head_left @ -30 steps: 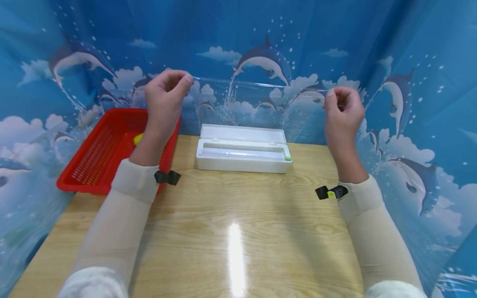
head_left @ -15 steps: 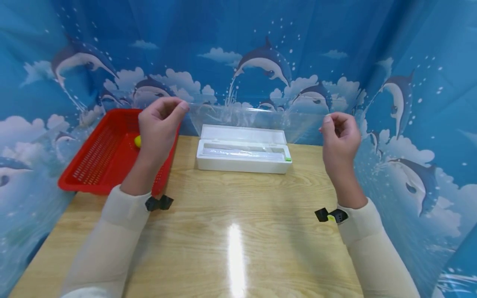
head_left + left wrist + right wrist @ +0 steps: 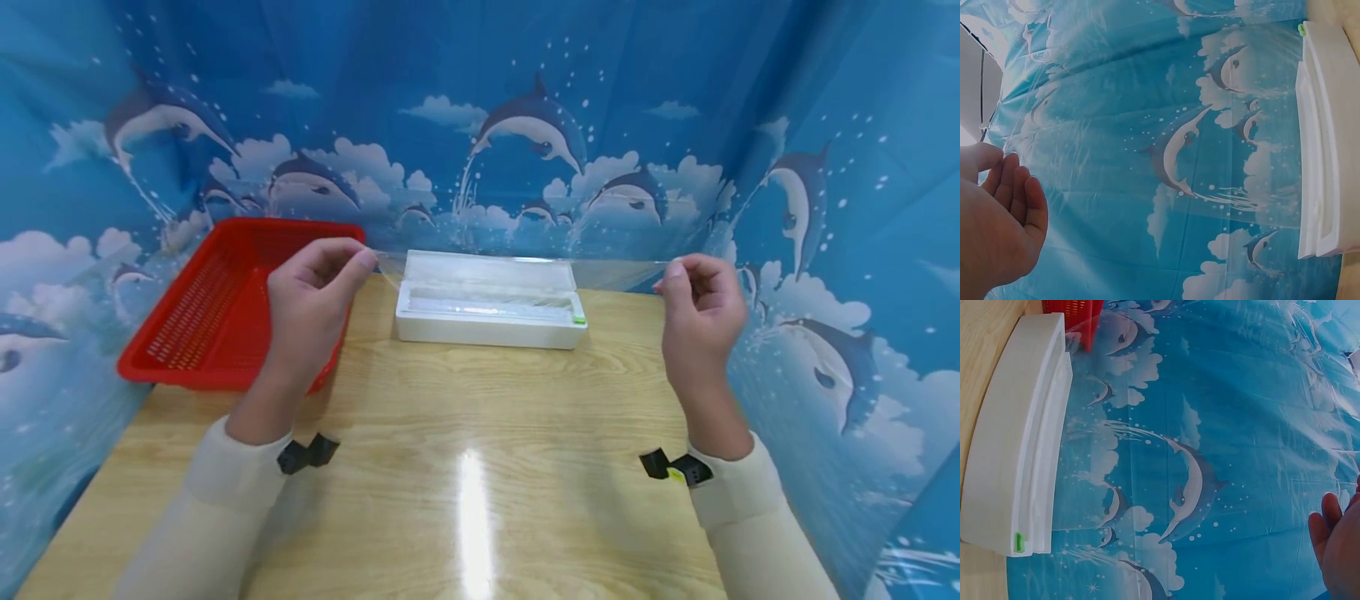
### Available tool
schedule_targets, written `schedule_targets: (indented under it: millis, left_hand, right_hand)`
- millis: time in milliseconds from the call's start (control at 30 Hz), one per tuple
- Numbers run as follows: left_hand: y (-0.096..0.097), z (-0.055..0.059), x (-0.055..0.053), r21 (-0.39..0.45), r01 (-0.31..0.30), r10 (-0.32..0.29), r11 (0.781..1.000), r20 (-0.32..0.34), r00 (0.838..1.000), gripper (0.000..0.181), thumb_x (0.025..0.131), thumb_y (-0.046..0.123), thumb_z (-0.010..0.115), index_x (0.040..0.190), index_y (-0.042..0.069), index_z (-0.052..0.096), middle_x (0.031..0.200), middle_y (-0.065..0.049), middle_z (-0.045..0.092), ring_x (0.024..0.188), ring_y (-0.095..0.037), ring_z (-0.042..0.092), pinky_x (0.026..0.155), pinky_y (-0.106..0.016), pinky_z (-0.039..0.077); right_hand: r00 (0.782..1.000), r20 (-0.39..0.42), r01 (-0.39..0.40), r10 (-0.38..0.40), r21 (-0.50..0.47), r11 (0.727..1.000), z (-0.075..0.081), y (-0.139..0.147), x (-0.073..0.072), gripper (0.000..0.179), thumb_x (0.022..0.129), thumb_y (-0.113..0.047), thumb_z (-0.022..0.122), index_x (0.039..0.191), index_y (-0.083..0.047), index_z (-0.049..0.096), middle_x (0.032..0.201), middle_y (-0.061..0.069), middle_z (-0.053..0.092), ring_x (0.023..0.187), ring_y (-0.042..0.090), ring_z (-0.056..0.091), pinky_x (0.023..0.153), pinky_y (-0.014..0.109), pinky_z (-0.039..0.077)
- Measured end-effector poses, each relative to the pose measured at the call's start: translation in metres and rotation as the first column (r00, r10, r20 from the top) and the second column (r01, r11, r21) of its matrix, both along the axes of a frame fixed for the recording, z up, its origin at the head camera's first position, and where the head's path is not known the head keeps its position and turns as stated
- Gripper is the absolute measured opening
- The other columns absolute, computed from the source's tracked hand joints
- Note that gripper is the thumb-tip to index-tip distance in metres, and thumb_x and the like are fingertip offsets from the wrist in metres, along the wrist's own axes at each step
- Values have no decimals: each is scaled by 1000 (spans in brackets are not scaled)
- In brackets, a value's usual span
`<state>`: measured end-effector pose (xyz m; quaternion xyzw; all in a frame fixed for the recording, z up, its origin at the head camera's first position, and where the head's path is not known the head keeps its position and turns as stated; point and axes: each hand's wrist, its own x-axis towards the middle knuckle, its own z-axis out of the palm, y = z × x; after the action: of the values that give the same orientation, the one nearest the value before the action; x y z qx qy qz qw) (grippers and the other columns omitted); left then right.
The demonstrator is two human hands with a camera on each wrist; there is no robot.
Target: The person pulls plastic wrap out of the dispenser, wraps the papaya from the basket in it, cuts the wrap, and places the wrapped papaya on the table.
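Clear film [image 3: 615, 273] stretches above the bench [image 3: 450, 408], its top edge running left to right and nearly level. The left hand [image 3: 315, 300] has its grip pinched on one end, the right hand [image 3: 701, 321] on the other. Below, the white box [image 3: 491, 332] lies lengthwise the same way, lid up at the back, green tab [image 3: 580, 320] at its right end. The head view shows nearly all the red basket [image 3: 135, 367]; the right wrist view, only a corner. The left wrist view reveals that hand's curled fingers [image 3: 1036, 200] from the palm side.
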<state>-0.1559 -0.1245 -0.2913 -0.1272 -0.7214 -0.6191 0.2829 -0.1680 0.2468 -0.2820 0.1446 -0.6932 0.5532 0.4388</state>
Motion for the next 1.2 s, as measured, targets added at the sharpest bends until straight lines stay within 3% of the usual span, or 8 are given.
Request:
schedule_targets:
  millis: [200,400,833,967,1200]
  left_hand:
    - [1,-10,20,-25,-5,5,1000,18,1000,23,98,20,67,112,2,69,101,4,70,92,-18,62,81,-18,53]
    - [-5,-20,42,-66,-40,43,997,32,999,21,97,14,68,111,-1,69,102,6,70,89,-15,62,81,-15,53]
    - [-3,-38,66,-42,-13,18,999,142,990,16,97,12,67,108,1,68,98,4,69,84,-15,60,74,-15,54]
    - [-3,-45,74,-28,-1,5,1000,137,991,12,96,5,67,105,-2,67,96,6,69,83,-13,60,74,-14,54]
    - [-4,-58,84,-32,35,-30,999,150,988,9,96,2,66,104,-1,67,95,-1,68,82,-12,60,72,-15,54]
  right_hand:
    - [994,-30,-109,108,-49,993,-14,3,14,13,98,-3,57,101,9,60,84,0,60,74,14,59,64,21,43]
    - [964,-132,-244,230,-107,964,-29,1,26,7,94,7,54,96,12,59,84,5,62,76,16,61,65,21,47]
    - [940,-216,-304,262,-189,934,-51,-5,49,4,88,17,50,87,19,53,80,10,62,72,19,63,69,23,54]
    - [922,-261,-342,286,-201,918,-62,-6,55,4,87,20,47,85,21,50,81,11,60,71,21,63,71,25,55]
    - [891,-329,-386,313,-186,904,-80,-7,62,10,88,18,51,82,24,47,80,14,59,72,21,63,72,25,56]
